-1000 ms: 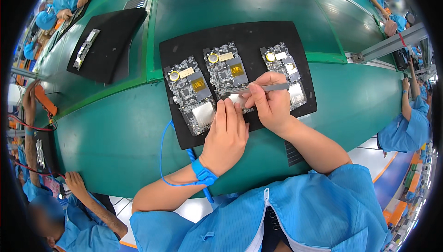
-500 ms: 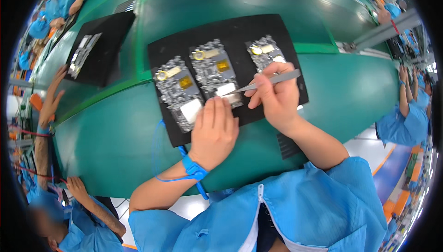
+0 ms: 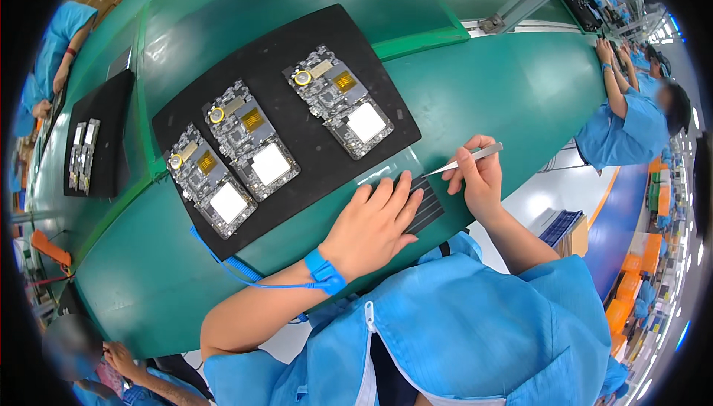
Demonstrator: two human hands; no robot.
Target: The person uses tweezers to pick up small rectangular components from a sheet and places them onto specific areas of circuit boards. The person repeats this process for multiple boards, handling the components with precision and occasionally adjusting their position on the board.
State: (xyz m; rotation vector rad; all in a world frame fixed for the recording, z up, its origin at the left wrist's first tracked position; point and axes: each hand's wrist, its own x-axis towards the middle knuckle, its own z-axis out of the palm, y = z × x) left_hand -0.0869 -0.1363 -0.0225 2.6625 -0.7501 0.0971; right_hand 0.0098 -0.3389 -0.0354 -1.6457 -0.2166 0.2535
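My left hand (image 3: 373, 222) lies with its fingers spread over a clear sheet with dark strips (image 3: 426, 213), at the near edge of the table. In my right hand (image 3: 481, 182) is a pair of metal tweezers (image 3: 479, 153), its tips down at the sheet close to my left fingertips. Beyond my hands, three circuit boards lie on a black mat: a left board (image 3: 212, 179), a middle board (image 3: 241, 127) and a right board (image 3: 338, 101). Each has a white square patch near its lower end, a yellow-ringed round part and a gold-coloured square.
The black mat (image 3: 297, 42) rests on a green table (image 3: 505, 94). A blue wrist strap (image 3: 324, 271) on my left wrist trails a coiled cord. Another black mat (image 3: 111, 124) with boards is at left. Co-workers in blue sit on both sides.
Both hands have left the middle board for the clear sheet at the mat's near right edge. The tweezers remain in my right hand. The view has turned, and the right board is uncovered.
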